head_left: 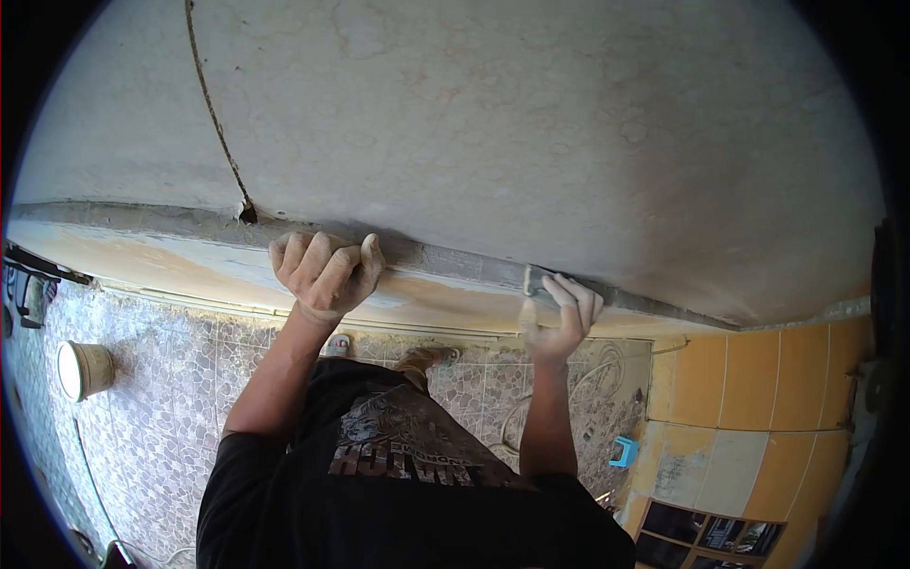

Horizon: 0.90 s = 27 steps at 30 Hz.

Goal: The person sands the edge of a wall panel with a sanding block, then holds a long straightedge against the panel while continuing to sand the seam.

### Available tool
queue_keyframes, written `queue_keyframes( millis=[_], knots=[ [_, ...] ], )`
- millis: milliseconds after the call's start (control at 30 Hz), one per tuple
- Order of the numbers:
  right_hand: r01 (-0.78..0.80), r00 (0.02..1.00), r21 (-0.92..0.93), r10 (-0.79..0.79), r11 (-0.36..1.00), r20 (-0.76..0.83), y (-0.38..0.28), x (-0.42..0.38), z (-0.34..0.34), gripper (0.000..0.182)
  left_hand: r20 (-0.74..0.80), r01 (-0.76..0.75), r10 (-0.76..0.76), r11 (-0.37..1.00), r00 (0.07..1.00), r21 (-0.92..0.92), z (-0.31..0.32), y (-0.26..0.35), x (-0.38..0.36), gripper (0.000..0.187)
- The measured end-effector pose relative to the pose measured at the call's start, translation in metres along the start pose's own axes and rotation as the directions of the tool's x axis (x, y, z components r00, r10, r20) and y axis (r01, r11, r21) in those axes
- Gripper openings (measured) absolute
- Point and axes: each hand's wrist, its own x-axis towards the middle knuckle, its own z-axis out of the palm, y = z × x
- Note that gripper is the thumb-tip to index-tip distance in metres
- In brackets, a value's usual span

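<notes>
My left hand (327, 273), coated in pale dust, rests with curled fingers against the grey strip (445, 262) along the edge of the wall surface. Nothing shows sticking out of that fist. Farther right along the same strip, my right hand (561, 318) grips a small grey block (542, 282) with a pale end, pressed against the strip. Its fingers lie over the block and the thumb is on the near side. The block's far face is hidden, so its exact kind cannot be told. Above both hands spreads the blotchy grey wall surface (493, 123).
A dark crack (210, 104) runs down to a small hole (247, 211) in the strip. A white bucket (85, 370) stands on the patterned tile floor (180, 427) at left. At right are a blue stool (623, 451), a coiled hose (597, 372) and an orange tiled wall (749, 379).
</notes>
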Motion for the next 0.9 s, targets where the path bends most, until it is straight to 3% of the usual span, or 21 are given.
queue_keyframes(
  millis=[100, 167, 200, 267, 400, 600, 733, 833, 900],
  knots=[
    [-0.093, 0.996, -0.065, 0.092, 0.993, -0.021, 0.001, -0.001, -0.009, 0.026, 0.015, 0.015, -0.016, 0.999, 1.0, 0.04, -0.001, 0.004, -0.001, 0.035],
    [-0.176, 0.984, -0.266, 0.162, 0.948, -0.073, -0.028, 0.004, 0.004, 0.024, 0.006, 0.023, -0.023, 0.999, 1.0, 0.031, 0.0, 0.005, 0.0, 0.035],
    [-0.177, 0.984, -0.274, 0.161, 0.945, -0.081, -0.04, 0.007, 0.01, 0.024, -0.002, 0.035, -0.035, 0.999, 0.999, 0.023, 0.001, 0.006, 0.0, 0.035],
    [-0.131, 0.991, -0.138, 0.125, 0.982, -0.053, -0.056, 0.012, 0.016, 0.027, 0.005, 0.045, -0.045, 0.999, 0.999, 0.024, 0.002, 0.005, -0.002, 0.034],
    [-0.121, 0.993, -0.035, 0.12, 0.992, -0.007, -0.032, 0.009, 0.007, 0.026, 0.043, 0.036, -0.037, 0.999, 0.998, 0.023, -0.003, 0.001, -0.003, 0.034],
    [-0.186, 0.961, -0.089, 0.162, 0.978, -0.223, 0.007, -0.018, 0.007, 0.028, 0.044, 0.045, -0.045, 0.999, 0.998, 0.002, -0.004, 0.002, -0.002, 0.035],
    [-0.066, 0.997, 0.051, 0.068, 0.997, -0.035, -0.057, 0.01, 0.032, 0.033, 0.018, 0.049, -0.05, 0.998, 0.999, 0.031, 0.001, 0.004, -0.001, 0.035],
    [-0.023, 0.999, 0.094, 0.019, 0.995, 0.041, -0.06, 0.02, 0.023, 0.034, 0.034, 0.045, -0.046, 0.998, 0.998, 0.031, -0.001, -0.001, -0.005, 0.034],
    [-0.014, 1.0, 0.08, 0.016, 0.997, -0.014, -0.023, 0.001, 0.014, 0.035, 0.039, 0.042, -0.042, 0.999, 0.998, 0.015, -0.004, 0.001, -0.003, 0.034]
  ],
)
